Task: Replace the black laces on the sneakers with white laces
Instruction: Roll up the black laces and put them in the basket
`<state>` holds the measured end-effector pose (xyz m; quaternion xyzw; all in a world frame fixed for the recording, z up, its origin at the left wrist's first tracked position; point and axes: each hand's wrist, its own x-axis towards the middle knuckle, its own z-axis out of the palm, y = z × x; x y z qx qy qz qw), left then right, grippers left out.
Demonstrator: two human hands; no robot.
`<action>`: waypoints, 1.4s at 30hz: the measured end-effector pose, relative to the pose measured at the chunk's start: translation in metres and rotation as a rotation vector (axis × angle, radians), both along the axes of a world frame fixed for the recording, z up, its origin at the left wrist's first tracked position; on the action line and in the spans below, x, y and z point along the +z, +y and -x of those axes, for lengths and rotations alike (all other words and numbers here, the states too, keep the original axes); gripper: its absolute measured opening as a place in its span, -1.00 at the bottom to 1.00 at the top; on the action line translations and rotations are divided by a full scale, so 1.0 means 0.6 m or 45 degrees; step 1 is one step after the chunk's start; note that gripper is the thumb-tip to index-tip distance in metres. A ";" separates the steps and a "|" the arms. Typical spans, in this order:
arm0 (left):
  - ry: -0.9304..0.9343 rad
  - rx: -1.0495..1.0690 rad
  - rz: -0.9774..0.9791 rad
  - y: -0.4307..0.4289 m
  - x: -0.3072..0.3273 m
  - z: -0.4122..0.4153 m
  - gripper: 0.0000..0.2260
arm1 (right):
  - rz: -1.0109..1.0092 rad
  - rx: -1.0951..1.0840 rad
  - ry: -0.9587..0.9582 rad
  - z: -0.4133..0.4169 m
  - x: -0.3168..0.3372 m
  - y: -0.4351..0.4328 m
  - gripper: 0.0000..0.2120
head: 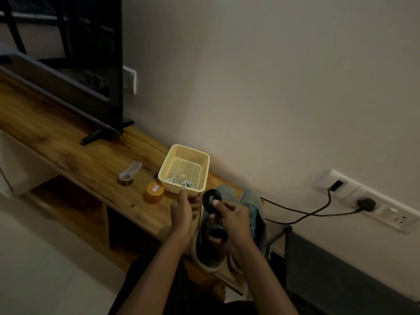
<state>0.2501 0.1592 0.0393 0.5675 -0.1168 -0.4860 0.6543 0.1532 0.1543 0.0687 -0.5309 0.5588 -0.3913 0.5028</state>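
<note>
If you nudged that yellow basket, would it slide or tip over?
Probably slide. The basket looks like thin mesh plastic holding only white laces, so it is likely light. Its wide flat base on the smooth wooden shelf makes tipping unlikely.

Long wood-grain bench [56,137] — on it a black television [75,64], tape roll [125,178], orange lidded jar [153,192], cream mesh basket [193,150], 2 grey sneakers [255,203].

Cream lattice basket [164,169], black lace coil [210,197], orange jar [153,192]
</note>
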 end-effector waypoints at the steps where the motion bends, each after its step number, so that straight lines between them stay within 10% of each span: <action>1: 0.064 0.060 -0.010 -0.022 -0.005 -0.013 -0.68 | -0.001 -0.016 0.001 -0.004 -0.001 -0.031 -0.85; 8: 0.187 0.175 -0.047 -0.162 -0.036 -0.079 -0.80 | 0.084 0.056 0.274 -0.060 -0.049 -0.248 -0.83; 18: 0.019 0.444 -0.066 -0.196 -0.059 -0.116 -0.79 | 0.978 0.596 1.813 -0.174 -0.115 -0.427 -0.77; 23: -0.064 0.361 -0.035 -0.194 -0.047 -0.098 -0.77 | 1.033 0.788 2.150 -0.187 -0.145 -0.436 -0.77; 29: -0.138 0.310 -0.029 -0.183 -0.042 -0.096 -0.79 | 0.955 0.773 2.071 -0.166 -0.125 -0.426 -0.73; 42: -0.672 -0.257 0.088 -0.149 -0.011 0.005 -0.79 | 0.287 0.399 0.935 0.111 0.033 -0.182 -0.89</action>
